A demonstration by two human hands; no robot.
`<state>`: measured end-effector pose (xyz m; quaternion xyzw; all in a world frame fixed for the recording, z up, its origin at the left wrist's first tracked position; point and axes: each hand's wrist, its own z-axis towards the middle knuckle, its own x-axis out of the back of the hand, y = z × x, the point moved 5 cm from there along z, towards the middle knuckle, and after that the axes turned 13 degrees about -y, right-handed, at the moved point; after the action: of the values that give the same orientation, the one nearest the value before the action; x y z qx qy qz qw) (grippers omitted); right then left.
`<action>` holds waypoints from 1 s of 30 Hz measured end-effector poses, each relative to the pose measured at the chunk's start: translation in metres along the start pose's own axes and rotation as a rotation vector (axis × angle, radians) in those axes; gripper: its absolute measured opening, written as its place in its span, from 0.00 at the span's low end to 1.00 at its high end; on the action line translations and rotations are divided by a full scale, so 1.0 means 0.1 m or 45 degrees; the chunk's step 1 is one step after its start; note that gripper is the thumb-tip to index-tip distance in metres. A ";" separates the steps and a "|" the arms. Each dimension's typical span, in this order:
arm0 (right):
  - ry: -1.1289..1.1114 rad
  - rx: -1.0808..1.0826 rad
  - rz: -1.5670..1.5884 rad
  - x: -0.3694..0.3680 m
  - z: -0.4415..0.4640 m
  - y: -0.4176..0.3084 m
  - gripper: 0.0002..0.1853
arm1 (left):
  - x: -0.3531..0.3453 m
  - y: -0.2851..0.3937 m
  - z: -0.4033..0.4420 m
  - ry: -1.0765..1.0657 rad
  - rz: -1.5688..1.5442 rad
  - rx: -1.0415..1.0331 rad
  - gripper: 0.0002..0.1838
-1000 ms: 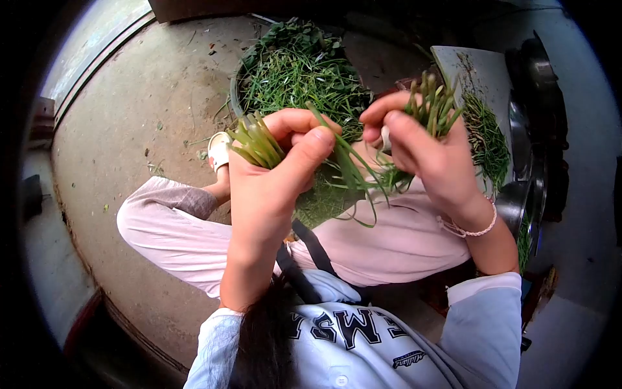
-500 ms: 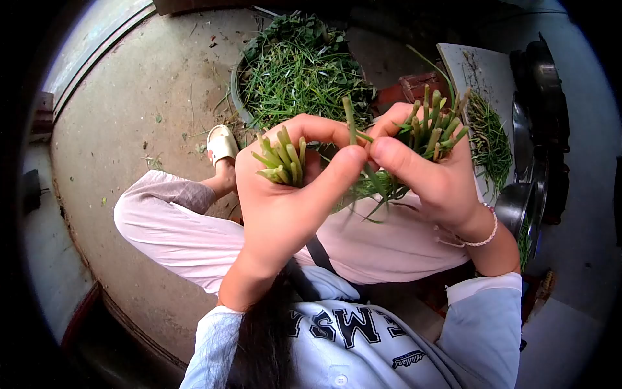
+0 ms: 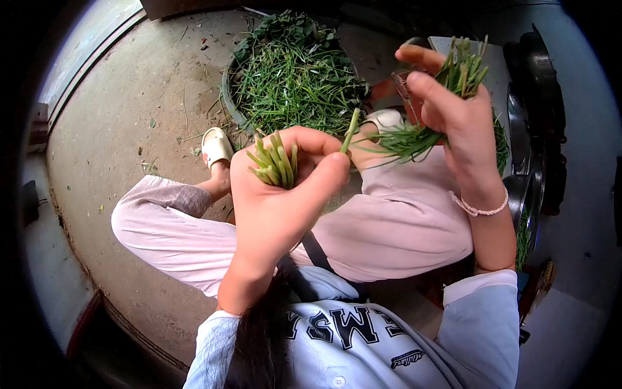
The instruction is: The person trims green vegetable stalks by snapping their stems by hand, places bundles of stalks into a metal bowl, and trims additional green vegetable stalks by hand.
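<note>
My left hand [image 3: 278, 214] is closed around a bundle of thick, pale-green plant stems [image 3: 275, 162], their cut ends pointing up. Between its thumb and forefinger it pinches a single stem [image 3: 350, 129], held upright. To the right and higher up, my right hand [image 3: 463, 123] grips a bunch of leafy green stalks [image 3: 462, 72]. Thin leaves from this bunch hang out on the left below the palm, while the thumb and forefinger stand apart. Most of each bundle inside the fingers is hidden.
A round basin [image 3: 228, 97] heaped with cut greens [image 3: 291, 91] stands on the floor ahead. At the right are metal pans [image 3: 518, 194] and more greens [image 3: 501, 146] by a pale board [image 3: 495, 55]. My crossed legs [image 3: 402, 227] lie beneath my hands.
My right hand has moved up and away from my left hand with its bunch, turning so the leaves hang left. My left hand stays nearly in place, still pinching the single stem.
</note>
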<state>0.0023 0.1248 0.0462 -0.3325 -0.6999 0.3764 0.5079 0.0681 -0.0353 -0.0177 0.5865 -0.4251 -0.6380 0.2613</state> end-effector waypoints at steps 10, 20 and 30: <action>-0.534 0.160 0.270 -0.44 -0.20 -0.09 0.05 | -0.08 0.01 0.01 -0.069 -0.154 0.023 0.04; -0.574 0.231 0.154 -0.44 -0.18 -0.06 0.06 | -0.08 0.12 -0.01 -0.062 0.407 -0.244 0.02; -0.595 0.227 0.262 -0.44 -0.14 0.00 0.05 | -0.10 0.10 0.00 -0.061 0.246 -0.041 0.06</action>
<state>0.0277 0.0899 0.0288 -0.2601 -0.7247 0.5527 0.3190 0.0681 -0.0320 -0.0042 0.5230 -0.4756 -0.6305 0.3207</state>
